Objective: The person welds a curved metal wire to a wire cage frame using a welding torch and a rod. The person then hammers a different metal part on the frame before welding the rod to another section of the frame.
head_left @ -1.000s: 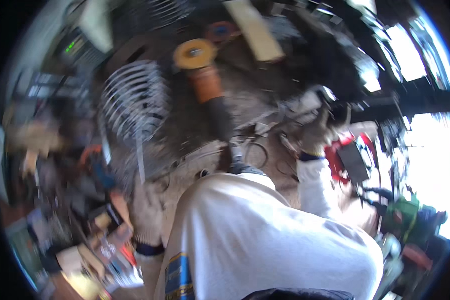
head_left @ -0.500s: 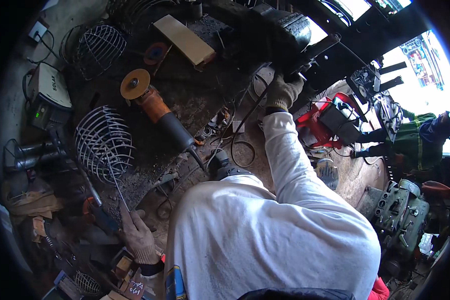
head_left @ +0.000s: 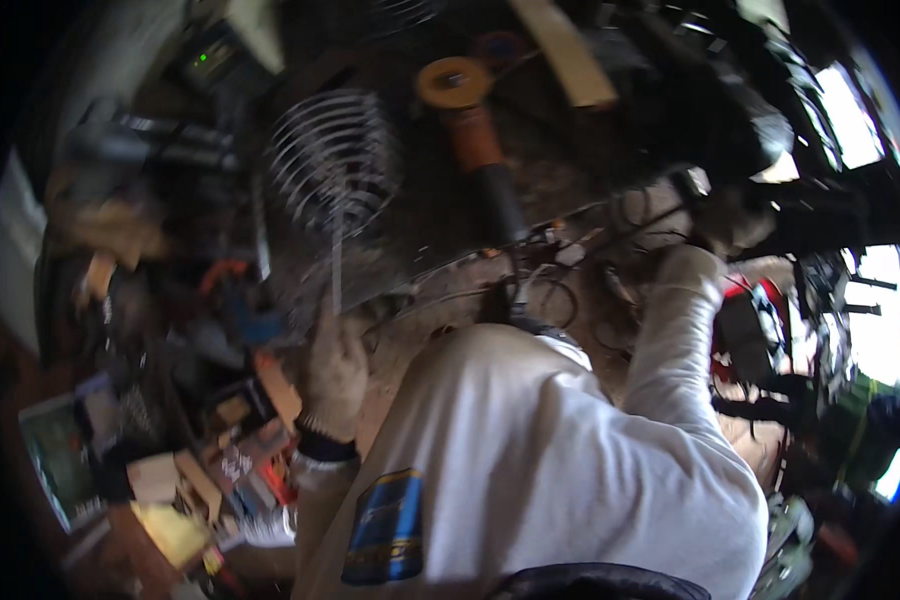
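Note:
My left hand (head_left: 334, 375), in a pale knitted glove, is closed around the end of a thin metal rod. That rod runs up to a rounded metal wire basket (head_left: 335, 150), built of curved ribs like a cage, lying on the dark worktop. Right of the basket is an orange and black angle grinder (head_left: 477, 140) with a tan disc, touched by neither hand. My right hand (head_left: 738, 215), also gloved, reaches far out to the right beside dark metalwork. Blur and shadow hide its fingers and anything in them.
A tan board (head_left: 570, 55) lies beyond the grinder. Cables (head_left: 555, 300) loop below the worktop edge. Wooden blocks and boxes (head_left: 160, 478) crowd the lower left. A welding machine (head_left: 215, 60) with a green light stands at the upper left. Another person (head_left: 855, 430) in green is at the far right.
My view has swung left and blurred, so the worktop, basket and grinder appear farther right and higher. My left hand still grips the rod, and my right arm stays stretched out.

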### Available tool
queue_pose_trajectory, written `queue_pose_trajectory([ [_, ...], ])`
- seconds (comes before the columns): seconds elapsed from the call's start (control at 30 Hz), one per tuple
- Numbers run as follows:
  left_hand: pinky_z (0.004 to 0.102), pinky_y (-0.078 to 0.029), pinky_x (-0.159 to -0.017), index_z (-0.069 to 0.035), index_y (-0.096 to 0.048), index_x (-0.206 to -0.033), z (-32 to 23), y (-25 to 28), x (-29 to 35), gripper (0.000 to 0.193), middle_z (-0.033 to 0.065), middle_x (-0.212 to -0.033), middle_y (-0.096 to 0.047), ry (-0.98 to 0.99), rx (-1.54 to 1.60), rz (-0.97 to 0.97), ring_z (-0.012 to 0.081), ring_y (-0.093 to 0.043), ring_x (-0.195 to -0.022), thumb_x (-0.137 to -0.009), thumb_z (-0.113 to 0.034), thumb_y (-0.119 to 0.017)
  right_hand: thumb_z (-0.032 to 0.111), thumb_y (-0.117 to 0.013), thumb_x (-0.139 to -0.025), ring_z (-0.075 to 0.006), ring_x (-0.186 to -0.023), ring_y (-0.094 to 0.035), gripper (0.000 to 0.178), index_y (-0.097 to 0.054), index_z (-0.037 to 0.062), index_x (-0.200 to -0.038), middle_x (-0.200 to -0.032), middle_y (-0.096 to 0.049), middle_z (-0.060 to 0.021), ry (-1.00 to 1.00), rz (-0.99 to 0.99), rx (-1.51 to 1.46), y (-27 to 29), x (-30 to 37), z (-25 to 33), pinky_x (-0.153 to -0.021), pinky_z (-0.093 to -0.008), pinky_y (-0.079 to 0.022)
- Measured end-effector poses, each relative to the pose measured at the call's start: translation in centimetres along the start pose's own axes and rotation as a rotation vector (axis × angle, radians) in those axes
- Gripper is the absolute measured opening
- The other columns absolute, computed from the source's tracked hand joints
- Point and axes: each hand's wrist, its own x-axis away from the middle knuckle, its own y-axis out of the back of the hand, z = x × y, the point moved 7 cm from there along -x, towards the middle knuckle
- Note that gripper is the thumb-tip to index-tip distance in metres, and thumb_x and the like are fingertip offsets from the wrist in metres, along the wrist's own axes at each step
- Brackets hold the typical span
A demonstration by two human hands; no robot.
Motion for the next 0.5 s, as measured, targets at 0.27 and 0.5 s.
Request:
queue_pose_trajectory([
  [0.27,0.0418,-0.054,-0.071,-0.007,-0.043,-0.149,-0.5,0.9,1.1,0.053,0.0228,-0.108,-0.067,-0.173,-0.220,-0.154,0.0364,-0.068,-0.083,-0.098,-0.014,-0.056,0.011,-0.062,-0.088,-0.0266,-0.079,-0.071,0.018,-0.065,-0.0070,-0.087,-0.101,-0.072,-0.0178,0.768,0.208,-0.100,5.3,-0.1,8.6,-0.071,-0.0368,-0.060],
  [0.5,0.0407,-0.054,-0.066,-0.009,-0.041,-0.151,-0.5,0.6,0.8,0.058,0.0184,-0.095,-0.068,-0.143,-0.317,-0.109,0.0334,-0.067,-0.080,-0.096,-0.015,-0.060,0.012,-0.065,-0.092,-0.0225,-0.088,-0.070,0.034,-0.059,-0.0008,-0.124,-0.102,-0.069,-0.0124,1.355,0.228,0.272,7.1,9.8,11.8,-0.072,-0.0313,-0.056],
])
